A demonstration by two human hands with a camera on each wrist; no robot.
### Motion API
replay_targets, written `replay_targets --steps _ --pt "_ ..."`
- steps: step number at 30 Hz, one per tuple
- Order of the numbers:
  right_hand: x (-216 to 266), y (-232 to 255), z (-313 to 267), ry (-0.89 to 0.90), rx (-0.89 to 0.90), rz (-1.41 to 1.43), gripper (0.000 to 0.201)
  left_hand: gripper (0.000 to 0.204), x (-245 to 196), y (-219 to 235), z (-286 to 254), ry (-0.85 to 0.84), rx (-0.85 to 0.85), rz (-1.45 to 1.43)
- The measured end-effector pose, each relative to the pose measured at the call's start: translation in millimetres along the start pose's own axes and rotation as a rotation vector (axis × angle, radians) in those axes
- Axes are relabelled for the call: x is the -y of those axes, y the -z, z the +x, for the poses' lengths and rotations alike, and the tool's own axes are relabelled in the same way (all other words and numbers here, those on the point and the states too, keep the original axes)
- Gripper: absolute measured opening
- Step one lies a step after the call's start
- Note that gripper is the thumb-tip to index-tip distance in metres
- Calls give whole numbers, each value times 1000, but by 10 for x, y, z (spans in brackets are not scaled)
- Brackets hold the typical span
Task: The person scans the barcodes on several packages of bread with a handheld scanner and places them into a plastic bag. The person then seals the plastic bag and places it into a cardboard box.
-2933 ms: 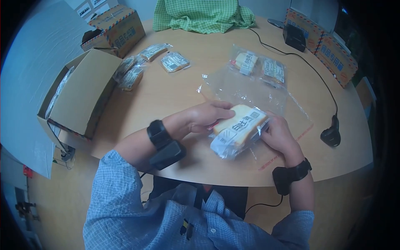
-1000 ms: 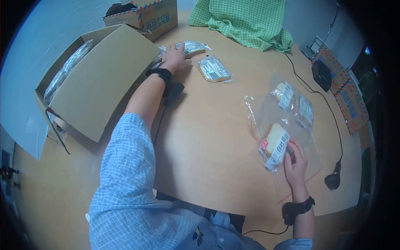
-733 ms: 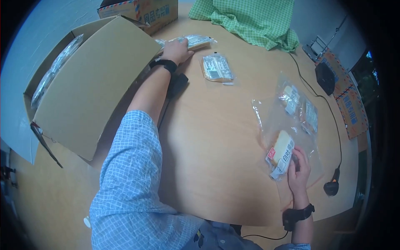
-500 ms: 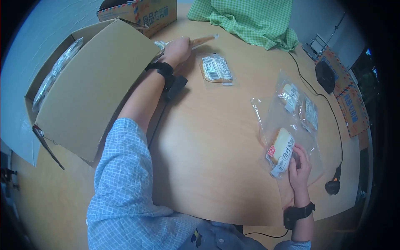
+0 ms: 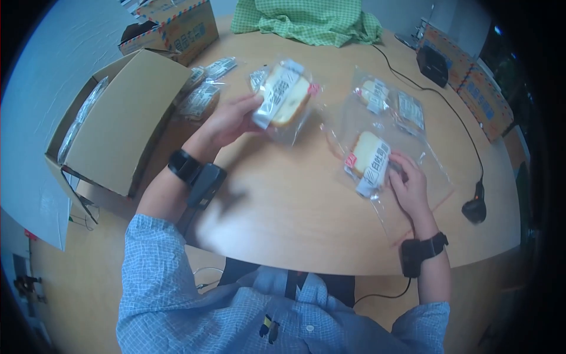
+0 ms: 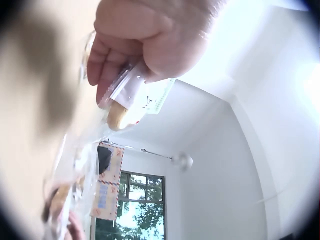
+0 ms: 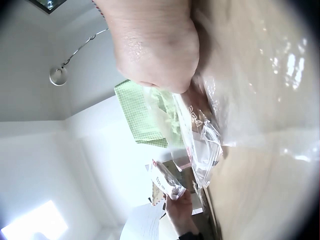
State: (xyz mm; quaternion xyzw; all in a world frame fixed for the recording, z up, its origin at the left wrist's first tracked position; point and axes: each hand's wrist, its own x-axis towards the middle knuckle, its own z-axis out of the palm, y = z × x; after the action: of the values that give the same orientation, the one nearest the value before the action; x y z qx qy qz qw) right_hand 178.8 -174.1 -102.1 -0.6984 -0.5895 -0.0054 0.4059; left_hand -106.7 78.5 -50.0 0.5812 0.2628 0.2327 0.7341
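Observation:
My left hand point(image 5: 231, 121) grips the edge of a packaged toast point(image 5: 288, 97), raised over the table with its pale face and white label showing. In the left wrist view, fingers and thumb pinch the wrapper point(image 6: 131, 90) of this pack. On the right, my right hand point(image 5: 411, 184) holds the side of a second packaged toast point(image 5: 368, 154), which lies on a clear plastic bag point(image 5: 421, 168). That pack's wrapper point(image 7: 205, 150) shows beyond the hand in the right wrist view. Two more packs, one pale-faced point(image 5: 374, 94) and one browner point(image 5: 411, 110), lie at the bag's far end.
An open cardboard box point(image 5: 127, 118) with wrapped packs stands at the left. Several toast packs point(image 5: 200, 100) lie beside it, and another point(image 5: 257, 78) peeks out behind the raised one. A printed carton point(image 5: 188, 35), a green checked cloth point(image 5: 300, 23) and a corded scanner point(image 5: 474, 209) are around.
The left hand reached to the packs by the box, took a packaged toast and brought it back toward the middle. The right hand stays at the toast on the bag.

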Motion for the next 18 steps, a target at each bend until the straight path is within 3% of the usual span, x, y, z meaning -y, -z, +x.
replay_targets --steps 3,7,8,9,11,13,14,15,17,18 --pt "-3 26 -15 22 -33 -14 24 38 122 -145 -326 162 140 38" --pt "88 67 -14 -26 5 -38 27 38 264 -232 -519 159 65 241" --pt "100 67 -25 -21 12 -55 29 40 193 -295 -566 139 62 430" --pt "110 70 -36 -29 7 -56 29 41 150 -324 -596 114 56 615" --pt "129 83 -31 -88 49 -82 35 43 207 -322 -558 34 37 709" --pt "113 74 -30 -87 47 -93 39 38 194 -424 -553 -252 -140 1070" --pt "113 76 -36 -88 51 -105 43 45 156 -520 -566 -122 -145 880" --pt "120 87 -42 -90 47 -107 43 45 182 -591 -543 -125 -141 881" --pt "172 97 -41 -132 51 -155 49 55 262 -704 -499 -395 -62 1173" --pt "185 96 -40 -131 51 -157 49 65 278 -746 -460 -398 -64 1308"
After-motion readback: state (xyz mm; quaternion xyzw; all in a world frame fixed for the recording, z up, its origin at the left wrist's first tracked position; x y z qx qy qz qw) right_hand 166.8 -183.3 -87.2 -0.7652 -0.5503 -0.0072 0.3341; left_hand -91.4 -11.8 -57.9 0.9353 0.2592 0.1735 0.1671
